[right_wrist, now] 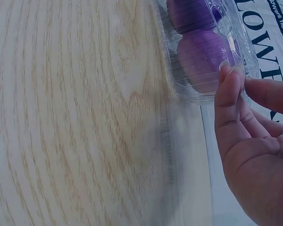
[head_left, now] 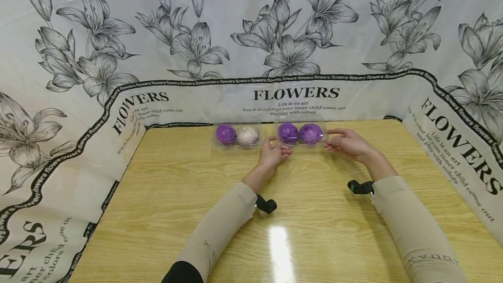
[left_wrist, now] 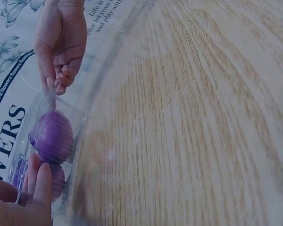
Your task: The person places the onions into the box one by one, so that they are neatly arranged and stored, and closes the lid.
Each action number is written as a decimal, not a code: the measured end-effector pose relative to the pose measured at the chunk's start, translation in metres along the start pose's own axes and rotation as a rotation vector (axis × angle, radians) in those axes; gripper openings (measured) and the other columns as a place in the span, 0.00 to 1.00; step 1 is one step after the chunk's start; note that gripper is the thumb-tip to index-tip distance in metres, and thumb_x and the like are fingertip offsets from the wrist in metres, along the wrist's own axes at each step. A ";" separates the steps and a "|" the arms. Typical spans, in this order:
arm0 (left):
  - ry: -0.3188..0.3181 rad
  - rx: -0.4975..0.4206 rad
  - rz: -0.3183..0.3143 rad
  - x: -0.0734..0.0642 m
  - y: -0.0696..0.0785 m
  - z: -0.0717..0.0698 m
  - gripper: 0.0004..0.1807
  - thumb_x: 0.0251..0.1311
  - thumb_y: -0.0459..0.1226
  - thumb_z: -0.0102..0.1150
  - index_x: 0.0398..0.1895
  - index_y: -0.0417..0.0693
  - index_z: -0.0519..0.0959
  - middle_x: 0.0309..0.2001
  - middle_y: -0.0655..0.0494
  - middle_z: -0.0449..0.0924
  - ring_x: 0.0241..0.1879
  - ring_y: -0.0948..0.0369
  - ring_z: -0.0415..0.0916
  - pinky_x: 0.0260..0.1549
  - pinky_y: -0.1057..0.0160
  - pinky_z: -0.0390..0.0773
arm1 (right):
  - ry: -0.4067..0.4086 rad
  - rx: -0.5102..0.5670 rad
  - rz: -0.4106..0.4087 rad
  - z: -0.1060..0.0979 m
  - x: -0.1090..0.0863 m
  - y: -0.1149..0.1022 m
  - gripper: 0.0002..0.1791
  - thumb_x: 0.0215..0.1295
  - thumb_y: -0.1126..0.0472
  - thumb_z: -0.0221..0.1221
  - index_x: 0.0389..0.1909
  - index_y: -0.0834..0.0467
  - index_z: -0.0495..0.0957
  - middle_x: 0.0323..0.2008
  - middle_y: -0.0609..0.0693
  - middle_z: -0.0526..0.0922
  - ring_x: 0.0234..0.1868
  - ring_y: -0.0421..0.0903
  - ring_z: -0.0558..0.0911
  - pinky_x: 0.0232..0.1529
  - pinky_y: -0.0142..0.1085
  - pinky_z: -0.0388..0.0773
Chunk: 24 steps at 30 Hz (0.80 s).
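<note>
At the back of the table, a clear plastic clamshell box (head_left: pixel 300 143) holds two purple balls (head_left: pixel 310 133). My right hand (head_left: pixel 349 145) pinches its right end between thumb and fingers, as the right wrist view shows close up. At the box's left front corner is my left hand (head_left: pixel 272 154), its thumb and fingers on either side of the plastic edge in the left wrist view. To the left stands a second clear plastic clamshell box (head_left: pixel 237 145), with a purple ball (head_left: pixel 226 134) and a cream-white ball (head_left: pixel 248 136) in it. Neither hand touches that one.
A wooden table (head_left: pixel 188 195) spreads out in front of me. White cloth (head_left: pixel 220 99) printed with flowers and lettering rises behind it and on both sides, close behind the boxes. A black wrist camera mount (head_left: pixel 266 204) juts from my left sleeve, another (head_left: pixel 360 187) from the right.
</note>
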<state>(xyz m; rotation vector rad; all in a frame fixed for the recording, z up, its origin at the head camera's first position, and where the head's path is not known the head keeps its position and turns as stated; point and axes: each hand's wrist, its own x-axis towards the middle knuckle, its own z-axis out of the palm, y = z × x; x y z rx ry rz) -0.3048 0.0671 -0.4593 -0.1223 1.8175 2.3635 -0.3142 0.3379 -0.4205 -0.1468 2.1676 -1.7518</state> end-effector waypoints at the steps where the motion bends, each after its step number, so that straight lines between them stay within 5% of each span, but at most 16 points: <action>1: 0.001 0.000 -0.002 0.000 0.000 0.000 0.21 0.78 0.27 0.41 0.71 0.36 0.62 0.41 0.36 0.85 0.41 0.47 0.87 0.49 0.54 0.88 | -0.004 -0.004 0.001 0.000 0.000 0.000 0.34 0.79 0.70 0.47 0.77 0.75 0.44 0.42 0.54 0.86 0.40 0.41 0.84 0.47 0.32 0.87; 18: -0.011 0.027 -0.039 -0.001 0.001 -0.002 0.25 0.79 0.31 0.41 0.75 0.37 0.56 0.47 0.36 0.84 0.44 0.47 0.87 0.48 0.54 0.89 | 0.010 -0.092 0.019 0.003 0.008 0.004 0.32 0.81 0.65 0.46 0.74 0.78 0.47 0.49 0.60 0.80 0.41 0.39 0.79 0.44 0.31 0.84; 24: -0.182 0.149 -0.105 -0.022 0.013 -0.023 0.27 0.82 0.37 0.40 0.76 0.35 0.53 0.60 0.30 0.75 0.46 0.47 0.86 0.48 0.56 0.89 | 0.030 -0.237 0.006 -0.003 -0.008 0.009 0.34 0.84 0.57 0.43 0.75 0.78 0.48 0.60 0.76 0.72 0.44 0.43 0.79 0.43 0.36 0.85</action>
